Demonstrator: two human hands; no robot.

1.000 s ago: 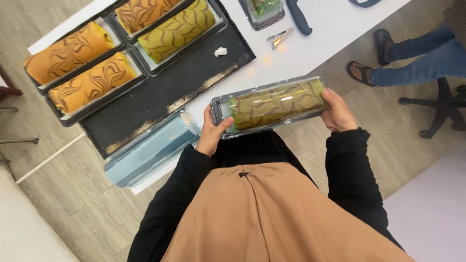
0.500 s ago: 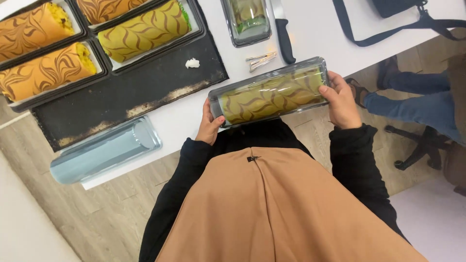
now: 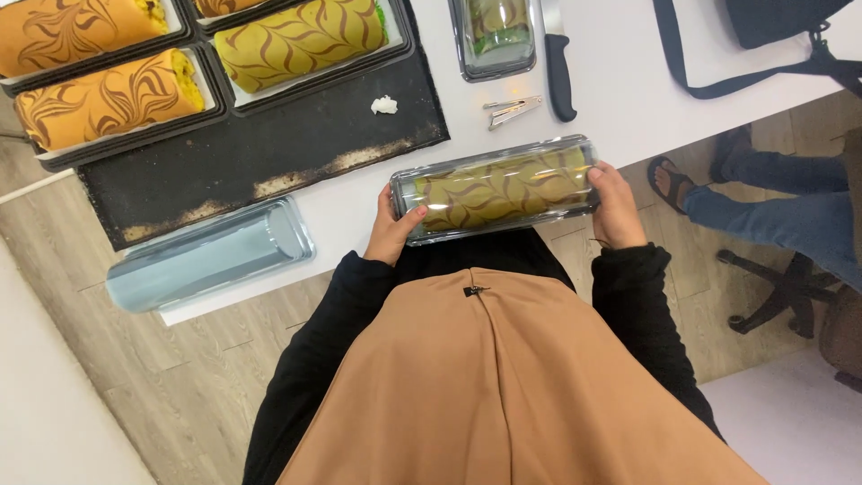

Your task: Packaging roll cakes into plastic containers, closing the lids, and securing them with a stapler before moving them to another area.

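I hold a clear plastic box with a green roll cake patterned in brown swirls inside it, level at the near edge of the white table. My left hand grips its left end, thumb on the lid. My right hand grips its right end. A stack of empty clear lids lies on the table to the left.
A black baking tray carries orange and green roll cakes in black trays. Another boxed roll, a black-handled knife, metal tongs and a bag strap lie on the table. Another person's legs and a chair base are at right.
The view has shifted, so the table now sits higher and more to the right. The boxed roll has tilted closer to level in my hands, which keep their grip on both ends.
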